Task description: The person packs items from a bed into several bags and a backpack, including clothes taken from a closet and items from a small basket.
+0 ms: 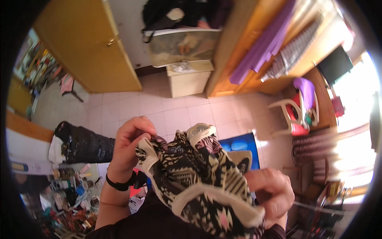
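Note:
A black, cream and pink patterned cloth item (pixel 194 167) with broad cream edging hangs bunched between my hands, in front of my chest. It looks like a garment or a fabric bag; its folds hide which. My left hand (pixel 132 140) pinches its upper left edge between thumb and fingers, and a black band circles that wrist. At the right, my right hand (pixel 270 191) grips the other side near the cream trim, with its fingertips partly behind the fabric. A cream rim (pixel 220 200) curves across the lower part of the cloth.
A wooden door (pixel 89 50) stands at the upper left, near a small cabinet (pixel 189 79). Purple cloth (pixel 262 44) hangs on the wardrobe. A white chair (pixel 286 104) holds clothing at right. A blue mat (pixel 253 146) lies on the floor; clutter (pixel 77 191) covers the lower left.

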Motion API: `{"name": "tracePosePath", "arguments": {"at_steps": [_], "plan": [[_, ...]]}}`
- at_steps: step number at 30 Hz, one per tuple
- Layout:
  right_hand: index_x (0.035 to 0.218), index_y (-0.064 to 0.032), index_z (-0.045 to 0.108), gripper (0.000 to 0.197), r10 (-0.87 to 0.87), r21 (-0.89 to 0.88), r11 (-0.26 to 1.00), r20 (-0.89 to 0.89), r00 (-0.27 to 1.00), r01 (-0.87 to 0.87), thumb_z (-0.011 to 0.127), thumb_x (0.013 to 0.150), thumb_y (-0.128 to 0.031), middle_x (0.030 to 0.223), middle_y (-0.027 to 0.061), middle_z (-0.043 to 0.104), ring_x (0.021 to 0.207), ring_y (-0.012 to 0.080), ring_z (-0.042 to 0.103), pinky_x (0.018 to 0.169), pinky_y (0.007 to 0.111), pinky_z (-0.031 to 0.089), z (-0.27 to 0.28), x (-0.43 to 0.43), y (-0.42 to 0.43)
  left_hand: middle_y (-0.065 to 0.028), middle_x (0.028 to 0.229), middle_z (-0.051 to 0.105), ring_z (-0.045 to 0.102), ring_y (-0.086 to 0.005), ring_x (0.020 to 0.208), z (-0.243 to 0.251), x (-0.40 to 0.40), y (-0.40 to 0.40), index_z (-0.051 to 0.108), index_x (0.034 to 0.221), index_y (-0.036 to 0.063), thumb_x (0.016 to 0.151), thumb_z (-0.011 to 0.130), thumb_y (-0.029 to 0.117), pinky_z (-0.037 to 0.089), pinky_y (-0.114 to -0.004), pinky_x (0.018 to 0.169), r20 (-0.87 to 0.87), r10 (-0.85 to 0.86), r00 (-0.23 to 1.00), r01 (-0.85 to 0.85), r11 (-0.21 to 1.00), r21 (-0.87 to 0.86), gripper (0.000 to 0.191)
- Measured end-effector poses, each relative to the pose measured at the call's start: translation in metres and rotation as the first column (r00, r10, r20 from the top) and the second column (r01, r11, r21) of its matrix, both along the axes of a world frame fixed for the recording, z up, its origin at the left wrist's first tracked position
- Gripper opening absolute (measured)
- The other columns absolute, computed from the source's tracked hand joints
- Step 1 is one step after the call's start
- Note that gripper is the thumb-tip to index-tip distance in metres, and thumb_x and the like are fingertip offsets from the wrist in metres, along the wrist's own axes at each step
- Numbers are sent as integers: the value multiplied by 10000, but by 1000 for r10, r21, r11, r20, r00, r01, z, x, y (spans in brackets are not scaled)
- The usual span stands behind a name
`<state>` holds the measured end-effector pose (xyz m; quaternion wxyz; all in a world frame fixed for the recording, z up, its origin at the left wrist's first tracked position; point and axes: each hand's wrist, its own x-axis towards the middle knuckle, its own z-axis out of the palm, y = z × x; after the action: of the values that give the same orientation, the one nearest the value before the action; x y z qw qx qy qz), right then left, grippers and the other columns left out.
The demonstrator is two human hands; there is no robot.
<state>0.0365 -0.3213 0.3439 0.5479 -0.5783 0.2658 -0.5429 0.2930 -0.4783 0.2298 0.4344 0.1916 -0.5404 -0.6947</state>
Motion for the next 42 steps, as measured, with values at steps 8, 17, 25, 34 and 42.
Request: {"name": "tracePosePath", "arguments": {"at_steps": [8, 17, 25, 34, 42], "plan": [[1046, 12, 689, 185, 126, -248, 918, -555, 822, -309, 736, 867, 24, 1417, 229, 554, 1221, 398, 623, 992, 438, 527, -68, 65, -251, -139, 1384, 653, 640, -218, 1257, -103, 59, -109, 502, 1506, 44, 1011, 285, 761, 539, -364, 1042, 51, -143, 988, 90, 822, 562, 898], [1194, -40, 708, 356, 536, 33, 593, -762, 364, -804, 762, 914, -252, 1121, 177, 740, 993, 353, 717, 866, 426, 574, -173, 126, -539, -106, 1334, 689, 664, -234, 1210, -104, 162, -284, 544, 1451, -9, 968, 677, 38, 505, -396, 1064, 24, 551, 834, -499, 734, 461, 503], [1322, -7, 666, 743, 776, 512, 626, -486, 402, -588, 571, 999, -670, 1300, 150, 701, 1205, 262, 655, 1014, 385, 523, -252, 280, -752, -100, 1342, 685, 644, -230, 1238, -90, 252, -373, 560, 1445, 20, 982, 691, 108, 490, -399, 1077, -35, 796, 604, -697, 549, 462, 489], [1347, -35, 653, 421, 802, 455, 511, 53, 595, -729, 612, 1079, -358, 1231, 25, 705, 1141, 101, 611, 1021, 298, 464, -230, 523, -864, 0, 1211, 687, 597, -104, 1116, -116, 419, -475, 654, 1354, 36, 1002, 744, 305, 466, -294, 997, 409, 718, 564, -823, 448, 348, 452], [1058, -18, 762, 225, 758, 429, 636, -192, 623, -641, 717, 1018, -235, 947, -36, 706, 851, 62, 608, 758, 245, 490, -207, 726, -970, -165, 1315, 617, 560, -252, 1272, -153, 575, -577, 680, 1235, 19, 979, 741, 304, 444, -412, 1076, 599, 798, -58, -964, 112, -242, 388]]}}
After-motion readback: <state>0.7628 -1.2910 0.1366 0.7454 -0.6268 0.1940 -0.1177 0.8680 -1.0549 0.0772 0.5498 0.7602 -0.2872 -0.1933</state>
